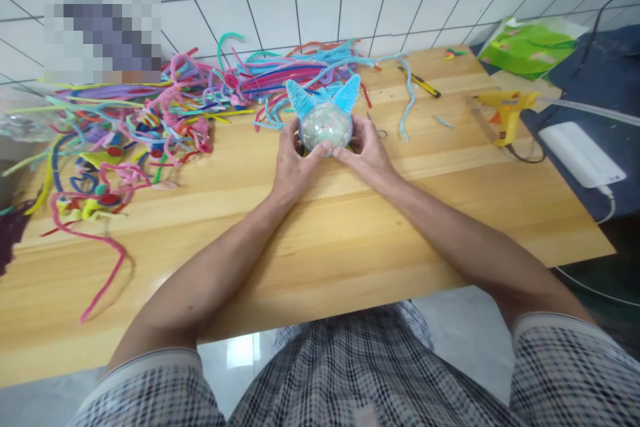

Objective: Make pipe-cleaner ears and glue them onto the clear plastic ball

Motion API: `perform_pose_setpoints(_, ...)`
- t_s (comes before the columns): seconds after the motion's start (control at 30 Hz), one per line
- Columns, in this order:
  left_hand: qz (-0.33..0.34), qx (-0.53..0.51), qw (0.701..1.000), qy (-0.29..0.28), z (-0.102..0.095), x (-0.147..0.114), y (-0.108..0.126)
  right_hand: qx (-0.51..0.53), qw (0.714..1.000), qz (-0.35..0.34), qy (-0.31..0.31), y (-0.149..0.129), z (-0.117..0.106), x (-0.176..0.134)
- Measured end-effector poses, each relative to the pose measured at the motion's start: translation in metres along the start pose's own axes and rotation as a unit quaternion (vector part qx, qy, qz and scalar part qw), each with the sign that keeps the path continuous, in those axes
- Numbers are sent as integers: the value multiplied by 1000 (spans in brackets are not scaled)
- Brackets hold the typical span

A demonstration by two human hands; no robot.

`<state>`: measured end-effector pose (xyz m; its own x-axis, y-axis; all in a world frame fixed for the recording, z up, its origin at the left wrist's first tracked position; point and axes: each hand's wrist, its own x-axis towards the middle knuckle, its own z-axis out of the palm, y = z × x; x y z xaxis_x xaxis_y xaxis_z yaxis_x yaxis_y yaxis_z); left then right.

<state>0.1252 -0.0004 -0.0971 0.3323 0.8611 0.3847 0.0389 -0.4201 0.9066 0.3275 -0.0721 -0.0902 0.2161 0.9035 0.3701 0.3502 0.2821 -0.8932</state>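
Note:
A round, clear ball (327, 125) with pale glittery bits is held over the wooden table. Two pointed blue ears (347, 95), apparently of wound pipe cleaner, stand up from its top. My left hand (295, 157) is closed round the ball's left side, thumb on its lower front. From the right, my right hand (369, 150) grips it too, its thumb beside the other. The fingers behind the ball are mostly hidden. A small metal loop, perhaps a scissors handle (383, 134), shows just beyond my right hand.
Heaped pipe cleaners (270, 77) line the tiled wall, with a tangle of coloured pieces (107, 197) on the left. A yellow cutter knife (425, 85) lies behind. A yellow glue gun (509, 113) stands right, near a white power bank (583, 155) and a green packet (533, 47).

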Motion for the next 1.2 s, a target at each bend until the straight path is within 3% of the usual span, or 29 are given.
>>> perform_pose_setpoints(0.47,3,8,1000,-19,-3,-2,11,-1,1000,22,7,-17,-1,-4)
perform_pose_setpoints(0.97,-3,14,1000,-19,-4,-3,12,-14,1000,23,4,-13,0,-5)
perform_pose_setpoints(1.2,-4,-24,1000,3,1,-3,8,-59,993,-88,54,-14,-11,-4)
